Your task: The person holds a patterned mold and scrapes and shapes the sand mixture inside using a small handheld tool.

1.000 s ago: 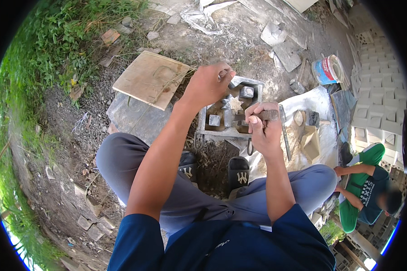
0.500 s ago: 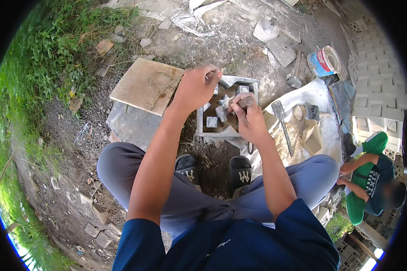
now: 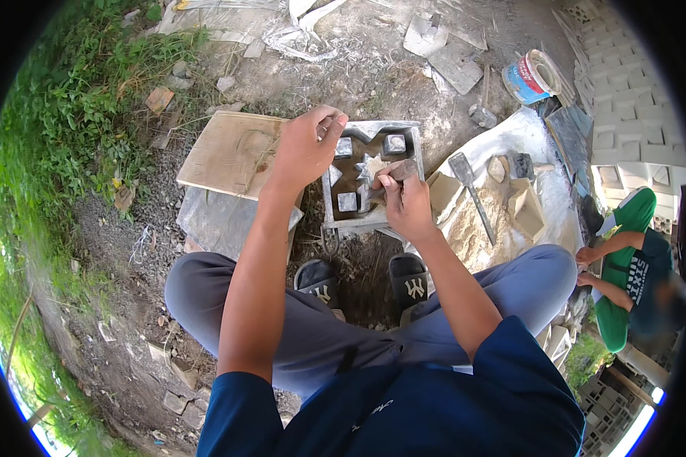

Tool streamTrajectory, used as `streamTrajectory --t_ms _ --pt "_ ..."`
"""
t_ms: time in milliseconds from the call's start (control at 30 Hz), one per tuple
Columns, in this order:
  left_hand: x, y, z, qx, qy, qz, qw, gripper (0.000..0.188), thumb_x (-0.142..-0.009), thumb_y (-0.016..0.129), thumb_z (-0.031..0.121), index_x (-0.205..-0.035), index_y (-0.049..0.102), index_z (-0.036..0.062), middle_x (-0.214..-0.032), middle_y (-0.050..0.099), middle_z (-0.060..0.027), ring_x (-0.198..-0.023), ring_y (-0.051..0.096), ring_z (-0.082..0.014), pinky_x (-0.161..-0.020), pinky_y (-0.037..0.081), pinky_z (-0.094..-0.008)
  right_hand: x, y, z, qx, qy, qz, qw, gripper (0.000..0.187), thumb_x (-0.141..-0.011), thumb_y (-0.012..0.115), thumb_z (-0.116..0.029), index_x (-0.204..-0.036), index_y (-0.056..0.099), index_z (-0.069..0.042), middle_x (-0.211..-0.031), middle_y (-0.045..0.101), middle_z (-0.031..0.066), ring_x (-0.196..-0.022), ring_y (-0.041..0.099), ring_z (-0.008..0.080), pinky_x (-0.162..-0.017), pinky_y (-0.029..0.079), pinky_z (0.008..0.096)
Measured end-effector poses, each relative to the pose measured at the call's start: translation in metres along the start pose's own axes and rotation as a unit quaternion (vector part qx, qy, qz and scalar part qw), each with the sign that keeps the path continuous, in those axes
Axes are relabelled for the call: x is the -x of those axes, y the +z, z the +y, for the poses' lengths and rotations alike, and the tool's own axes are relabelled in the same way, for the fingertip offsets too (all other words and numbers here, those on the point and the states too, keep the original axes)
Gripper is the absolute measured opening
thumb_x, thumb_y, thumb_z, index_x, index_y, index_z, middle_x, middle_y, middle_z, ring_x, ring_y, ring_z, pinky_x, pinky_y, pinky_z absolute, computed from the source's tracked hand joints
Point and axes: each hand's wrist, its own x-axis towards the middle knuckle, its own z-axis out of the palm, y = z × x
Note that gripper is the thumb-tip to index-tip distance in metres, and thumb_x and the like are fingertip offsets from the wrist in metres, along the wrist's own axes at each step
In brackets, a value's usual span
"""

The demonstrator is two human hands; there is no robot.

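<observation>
A square grey mould frame (image 3: pixel 373 126) lies on the ground in front of my feet, with small cube-shaped blocks (image 3: pixel 347 202) and a star-shaped core (image 3: pixel 369 167) inside. My right hand (image 3: pixel 410 209) is over the mould's right side. Its fingers are closed on a short brown block (image 3: pixel 398 170), whose material I cannot tell. Beside the star, part of the inside is hidden by those fingers. My left hand (image 3: pixel 306 148) hangs over the mould's upper left corner, fingers curled together; whatever they may hold is hidden.
To the left, a wooden board (image 3: pixel 225 156) rests on a grey slab (image 3: pixel 217 217). At right, a white sheet (image 3: pixel 530 141) carries sandy powder (image 3: pixel 465 236), a long flat-ended tool (image 3: pixel 472 198) and a hammer (image 3: pixel 521 165). Beyond stand a paint bucket (image 3: pixel 524 80), stacked pale blocks (image 3: pixel 633 99) and another person (image 3: pixel 636 266).
My right hand has turned, so the brown block shows its side rather than its end. More of the star is visible. The whole scene has shifted slightly left in view.
</observation>
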Motion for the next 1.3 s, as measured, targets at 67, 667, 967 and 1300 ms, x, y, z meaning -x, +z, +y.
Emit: streamTrajectory --t_ms 67,667,967,1300 --pt "0.001 0.0 -0.002 -0.005 0.006 -0.001 1.0 0.029 -0.099 0.065 0.028 -0.109 0.071 0.0004 -0.085 0.072 -0.0123 -0.078 0.069 -0.0209 -0.073 0.053 -0.0348 0.005 0.002 -0.003 -0.019 -0.008 0.015 1.0 0.005 -0.102 0.057 -0.006 -0.101 0.054 -0.002 -0.078 0.068 0.0084 -0.063 0.068 0.0213 -0.06 0.053 0.0303" --pt "0.001 0.006 0.002 -0.035 0.017 0.006 0.999 0.033 -0.1 0.065 0.032 -0.112 0.071 0.0016 -0.087 0.073 -0.0136 -0.082 0.071 -0.0225 -0.075 0.053 -0.035 0.018 -0.003 -0.014 -0.052 -0.117 0.027 0.991 0.002 -0.097 0.064 -0.001 -0.097 0.062 0.0 -0.083 0.068 0.0106 -0.068 0.068 0.02 -0.061 0.052 0.031" --pt "0.002 0.002 0.004 -0.025 -0.01 -0.005 1.0 0.035 -0.1 0.066 0.034 -0.11 0.071 0.0013 -0.092 0.073 -0.0162 -0.083 0.072 -0.0259 -0.074 0.054 -0.0358 0.017 -0.001 -0.015 -0.062 -0.106 0.062 0.99 0.011 -0.095 0.066 -0.004 -0.091 0.056 -0.002 -0.086 0.066 0.0117 -0.063 0.063 0.0258 -0.059 0.05 0.0346" --pt "-0.002 0.001 0.014 -0.021 0.009 -0.009 1.0 0.029 -0.099 0.066 0.029 -0.104 0.07 0.0009 -0.082 0.069 -0.0155 -0.073 0.064 -0.0254 -0.072 0.052 -0.0364 0.006 -0.008 -0.017 -0.048 -0.081 0.064 0.994 0.011 -0.102 0.058 -0.01 -0.097 0.055 -0.001 -0.075 0.062 0.0095 -0.063 0.061 0.0207 -0.06 0.049 0.0316"
